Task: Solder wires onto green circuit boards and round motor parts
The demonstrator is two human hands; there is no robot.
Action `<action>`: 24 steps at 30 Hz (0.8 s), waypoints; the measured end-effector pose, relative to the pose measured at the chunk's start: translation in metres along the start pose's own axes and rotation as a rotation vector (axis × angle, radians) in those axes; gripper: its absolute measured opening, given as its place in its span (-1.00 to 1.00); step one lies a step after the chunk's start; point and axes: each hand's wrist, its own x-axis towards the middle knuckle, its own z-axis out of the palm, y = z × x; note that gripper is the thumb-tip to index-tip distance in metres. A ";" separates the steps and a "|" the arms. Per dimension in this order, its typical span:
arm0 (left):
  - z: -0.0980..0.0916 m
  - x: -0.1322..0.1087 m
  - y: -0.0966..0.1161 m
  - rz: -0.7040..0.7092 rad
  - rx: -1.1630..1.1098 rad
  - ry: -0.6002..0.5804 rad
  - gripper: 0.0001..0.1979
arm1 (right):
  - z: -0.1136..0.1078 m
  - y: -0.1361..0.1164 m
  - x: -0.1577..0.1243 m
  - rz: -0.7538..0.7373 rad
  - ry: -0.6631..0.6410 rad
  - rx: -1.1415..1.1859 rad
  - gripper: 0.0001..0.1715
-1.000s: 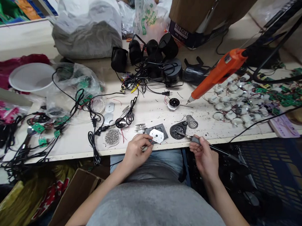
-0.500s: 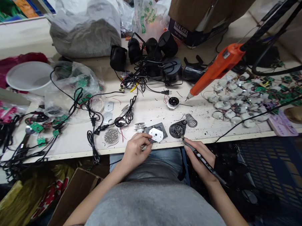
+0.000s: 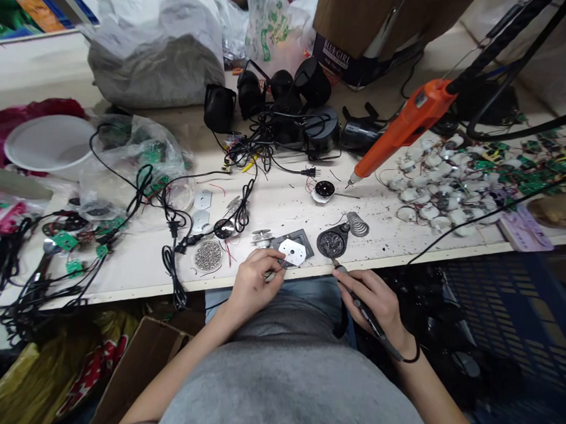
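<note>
Slim black soldering iron (image 3: 364,310) sat in the right hand (image 3: 371,301), held pen-style, fingers closed narrow around the grip, hot end angled up and left. Its metal tip (image 3: 336,263) was just off the bench edge, near a black teardrop-shaped iron stand (image 3: 332,243) with a silver coil-spring holder (image 3: 358,224) beside it. Pen grip looked like the sound way to keep the tip steady; the tip seemed best kept clear of skin and loose wires.

Left hand (image 3: 254,284) was curled and narrow, fingertips (image 3: 277,263) at the near edge of a dark square metal frame (image 3: 306,241) carrying a white octagonal plate (image 3: 292,252). Something small and silvery may have been pinched there, but the fingers hid it, so cannot tell. Frame and plate lay flat near the pale workbench (image 3: 274,205) edge, between both hands.

Left of the plate were a small silver wound part (image 3: 262,237) and a round tin of silver beads (image 3: 208,255). Further off lay a black power cord (image 3: 171,260), an orange electric screwdriver (image 3: 403,133) hanging above the bench, and a heap of white wired discs (image 3: 428,203).
</note>
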 end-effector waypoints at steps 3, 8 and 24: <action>0.000 -0.001 0.000 -0.018 0.000 -0.006 -0.85 | -0.001 0.002 -0.003 -0.025 -0.024 -0.086 -0.28; 0.001 -0.001 -0.001 -0.005 -0.012 0.005 -0.84 | -0.006 0.003 -0.006 -0.049 -0.131 -0.114 -0.20; 0.000 0.001 0.000 0.055 0.024 0.022 -0.85 | 0.004 0.000 -0.006 0.063 0.038 0.047 -0.37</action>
